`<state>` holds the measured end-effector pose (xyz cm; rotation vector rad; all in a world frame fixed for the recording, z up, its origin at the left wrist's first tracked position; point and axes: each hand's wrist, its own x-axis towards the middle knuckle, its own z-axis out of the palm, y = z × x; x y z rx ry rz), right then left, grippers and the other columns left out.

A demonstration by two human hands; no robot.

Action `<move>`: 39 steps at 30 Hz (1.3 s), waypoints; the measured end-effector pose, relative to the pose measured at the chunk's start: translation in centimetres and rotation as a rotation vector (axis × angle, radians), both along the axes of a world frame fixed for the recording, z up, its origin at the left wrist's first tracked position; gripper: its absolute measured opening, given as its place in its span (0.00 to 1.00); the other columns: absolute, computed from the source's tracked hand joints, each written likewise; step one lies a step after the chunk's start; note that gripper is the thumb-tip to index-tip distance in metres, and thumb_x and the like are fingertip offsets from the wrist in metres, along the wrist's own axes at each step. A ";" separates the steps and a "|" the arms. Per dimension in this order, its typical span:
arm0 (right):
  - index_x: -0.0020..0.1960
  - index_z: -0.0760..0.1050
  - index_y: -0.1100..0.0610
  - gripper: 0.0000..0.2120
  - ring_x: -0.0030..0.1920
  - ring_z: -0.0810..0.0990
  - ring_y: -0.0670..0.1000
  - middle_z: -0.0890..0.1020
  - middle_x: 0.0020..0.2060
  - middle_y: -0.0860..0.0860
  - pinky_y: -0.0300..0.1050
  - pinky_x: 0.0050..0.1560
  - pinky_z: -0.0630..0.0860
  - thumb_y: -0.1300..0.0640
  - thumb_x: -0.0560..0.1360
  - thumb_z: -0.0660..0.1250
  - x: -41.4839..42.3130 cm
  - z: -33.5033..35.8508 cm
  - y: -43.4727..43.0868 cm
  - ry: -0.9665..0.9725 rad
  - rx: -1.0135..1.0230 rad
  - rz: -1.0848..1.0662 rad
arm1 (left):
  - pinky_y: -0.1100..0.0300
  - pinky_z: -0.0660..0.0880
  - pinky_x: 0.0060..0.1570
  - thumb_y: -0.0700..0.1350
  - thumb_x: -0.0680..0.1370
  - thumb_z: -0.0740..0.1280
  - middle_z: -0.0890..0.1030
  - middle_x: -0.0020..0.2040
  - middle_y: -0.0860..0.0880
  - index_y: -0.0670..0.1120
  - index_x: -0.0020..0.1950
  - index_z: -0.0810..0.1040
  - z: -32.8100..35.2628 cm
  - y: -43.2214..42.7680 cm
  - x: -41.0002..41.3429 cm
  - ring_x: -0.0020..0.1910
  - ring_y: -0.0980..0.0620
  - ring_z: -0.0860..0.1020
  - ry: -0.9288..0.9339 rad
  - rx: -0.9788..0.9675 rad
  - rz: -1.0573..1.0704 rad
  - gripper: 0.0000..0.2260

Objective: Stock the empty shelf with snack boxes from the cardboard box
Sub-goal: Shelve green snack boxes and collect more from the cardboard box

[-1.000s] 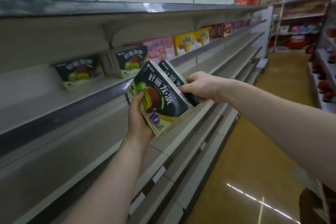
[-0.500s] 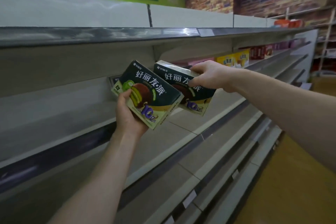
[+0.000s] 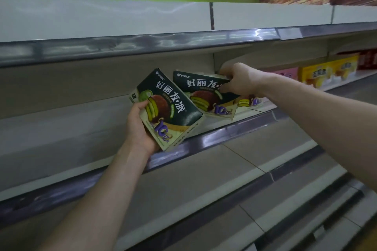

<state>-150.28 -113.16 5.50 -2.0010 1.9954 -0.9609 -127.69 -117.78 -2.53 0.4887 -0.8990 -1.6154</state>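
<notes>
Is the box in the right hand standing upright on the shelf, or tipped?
Tipped: the right hand holds the dark green box by its top, its lower edge not parallel to the shelf lip.

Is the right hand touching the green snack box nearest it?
Touching. The head view shows the right hand gripping the right snack box at its top corner, fingers curled over its edge. The left hand holds the left snack box.

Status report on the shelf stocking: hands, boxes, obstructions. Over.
Left hand grips dark green cardboard snack box, tilted, before grey metal shelf. Right hand grips second dark green box by its top, at shelf. Third matching box close on its right.
</notes>
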 end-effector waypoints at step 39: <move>0.61 0.72 0.59 0.16 0.53 0.76 0.55 0.78 0.54 0.57 0.44 0.48 0.74 0.62 0.74 0.67 -2.1 -2.0 -20.3 0.646 -0.108 0.386 | 0.48 0.78 0.49 0.50 0.76 0.60 0.83 0.50 0.39 0.42 0.61 0.78 1.1 -8.3 -4.4 0.45 0.42 0.83 -0.167 0.092 0.275 0.19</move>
